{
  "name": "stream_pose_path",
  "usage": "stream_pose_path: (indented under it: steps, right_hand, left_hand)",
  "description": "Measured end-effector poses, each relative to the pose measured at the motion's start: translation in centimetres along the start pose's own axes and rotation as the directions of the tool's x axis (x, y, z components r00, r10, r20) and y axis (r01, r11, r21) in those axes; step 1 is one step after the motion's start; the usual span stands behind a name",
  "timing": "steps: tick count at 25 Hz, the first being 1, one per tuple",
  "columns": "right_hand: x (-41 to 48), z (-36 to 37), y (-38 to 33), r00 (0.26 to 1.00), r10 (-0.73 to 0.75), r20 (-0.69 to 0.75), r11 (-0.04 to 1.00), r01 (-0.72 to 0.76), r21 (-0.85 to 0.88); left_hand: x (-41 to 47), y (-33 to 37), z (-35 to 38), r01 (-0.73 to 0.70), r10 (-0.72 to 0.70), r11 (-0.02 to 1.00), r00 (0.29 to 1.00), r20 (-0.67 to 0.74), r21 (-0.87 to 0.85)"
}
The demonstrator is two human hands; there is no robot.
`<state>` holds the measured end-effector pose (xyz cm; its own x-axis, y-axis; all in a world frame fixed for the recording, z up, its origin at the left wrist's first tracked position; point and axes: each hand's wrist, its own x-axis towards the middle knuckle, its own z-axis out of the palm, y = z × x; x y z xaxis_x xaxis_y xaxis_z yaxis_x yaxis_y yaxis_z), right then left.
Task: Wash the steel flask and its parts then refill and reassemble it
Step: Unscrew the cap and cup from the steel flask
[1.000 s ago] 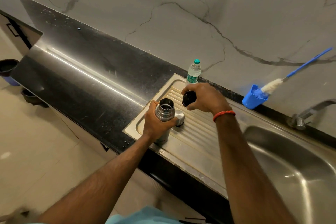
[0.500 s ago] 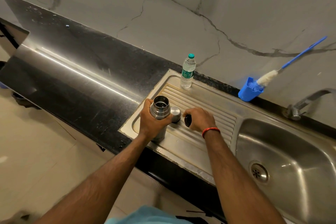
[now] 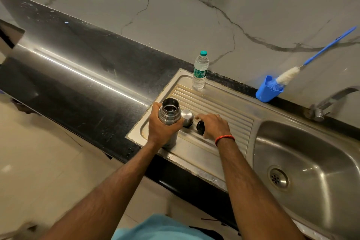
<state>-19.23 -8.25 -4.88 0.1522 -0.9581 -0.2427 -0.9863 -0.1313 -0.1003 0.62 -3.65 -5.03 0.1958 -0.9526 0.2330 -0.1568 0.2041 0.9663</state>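
Left hand fingers wrap the steel flask; right hand's hold on the black stopper, three o'clock, is unclear, and it may roll on the ribs.

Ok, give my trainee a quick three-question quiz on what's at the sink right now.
1. True or false: the steel flask is closed with its cap.
2. Which hand grips the flask? A) left B) right C) both
3. Fill in: the bottle brush stands in the blue ___.
Key: 1 false, the steel cap sits on the drainboard beside it; 2 A, the left hand; 3 cup.
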Motion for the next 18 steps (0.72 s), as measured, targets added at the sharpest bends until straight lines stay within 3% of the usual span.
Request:
stream_pose_path:
  steps: [5, 10, 18]
  right_hand:
    - [0.6, -3.0, -1.1, 0.994, -0.101, -0.029, 0.972, 0.105, 0.212]
    - [-0.1, -3.9, -3.9, 0.941, -0.339, 0.008, 0.825, 0.294, 0.484]
    - [-1.6, -1.6, -6.6, 0.935, -0.343, -0.096, 0.634, 0.305, 0.711]
  left_hand:
    - [-0.2, -0.3, -0.2, 0.017, -0.017, 0.997, 1.0, -0.001, 0.074]
    - [-0.9, -1.2, -0.8, 0.026, -0.015, 0.967, 0.999, -0.047, 0.252]
    - [-0.9, 0.4, -2.3, -0.02, 0.044, 0.951, 0.997, -0.07, 0.309]
